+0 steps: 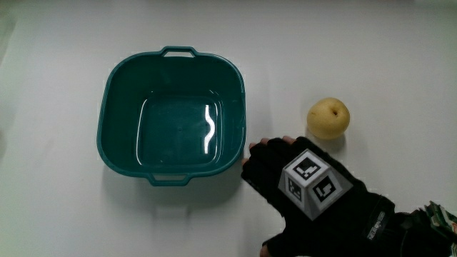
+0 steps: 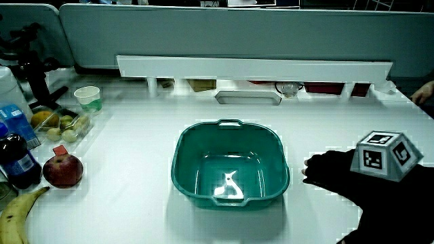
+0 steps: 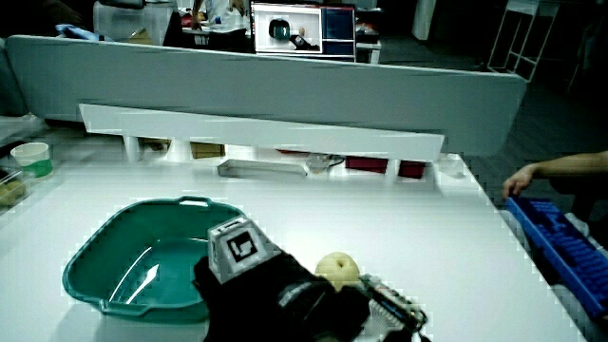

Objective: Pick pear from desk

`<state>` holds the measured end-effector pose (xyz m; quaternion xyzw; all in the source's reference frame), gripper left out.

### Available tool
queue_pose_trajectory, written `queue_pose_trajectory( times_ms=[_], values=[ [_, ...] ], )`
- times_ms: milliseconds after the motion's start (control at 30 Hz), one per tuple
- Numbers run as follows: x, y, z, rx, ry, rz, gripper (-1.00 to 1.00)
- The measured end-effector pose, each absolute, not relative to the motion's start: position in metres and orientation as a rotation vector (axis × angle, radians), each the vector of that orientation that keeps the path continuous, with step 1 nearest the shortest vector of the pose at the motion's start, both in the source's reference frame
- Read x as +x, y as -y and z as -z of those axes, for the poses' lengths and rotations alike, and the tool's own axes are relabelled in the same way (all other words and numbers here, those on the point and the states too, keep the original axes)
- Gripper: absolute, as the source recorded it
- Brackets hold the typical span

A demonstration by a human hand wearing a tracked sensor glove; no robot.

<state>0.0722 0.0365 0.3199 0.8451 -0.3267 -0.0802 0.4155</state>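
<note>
A yellow pear (image 1: 328,118) stands on the white desk beside the teal basin (image 1: 118,86). The gloved hand (image 1: 285,178) lies low over the desk, nearer to the person than the pear and next to the basin's corner. Its fingers (image 1: 265,151) are relaxed and hold nothing. A patterned cube (image 1: 310,184) sits on its back. In a side view the pear (image 3: 337,269) shows just past the hand (image 3: 261,285), apart from it. In a side view the hand (image 2: 336,173) hides the pear.
The basin (image 2: 182,152) is empty. At the table's edge in a side view lie an apple (image 2: 62,169), a banana (image 2: 17,213), a cola bottle (image 2: 17,159), a fruit tray (image 2: 64,125) and a cup (image 2: 88,97). A low white shelf (image 2: 254,68) lines the partition.
</note>
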Motion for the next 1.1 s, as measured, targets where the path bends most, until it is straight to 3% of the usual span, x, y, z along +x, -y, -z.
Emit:
queue_pose_trajectory(
  times_ms=[233, 267, 400, 800, 1100],
  values=[
    [0.086, -0.007, -0.316, 2.219, 0.752, 0.162, 0.00],
    [0.091, -0.001, -0.325, 2.182, 0.702, 0.104, 0.00],
    [0.102, 0.021, -0.325, 2.275, 0.646, 0.137, 0.00],
    [0.145, 0.070, -0.376, 2.193, 0.385, 0.096, 0.00],
    [0.168, 0.093, -0.411, 2.119, 0.256, 0.050, 0.00]
  ],
)
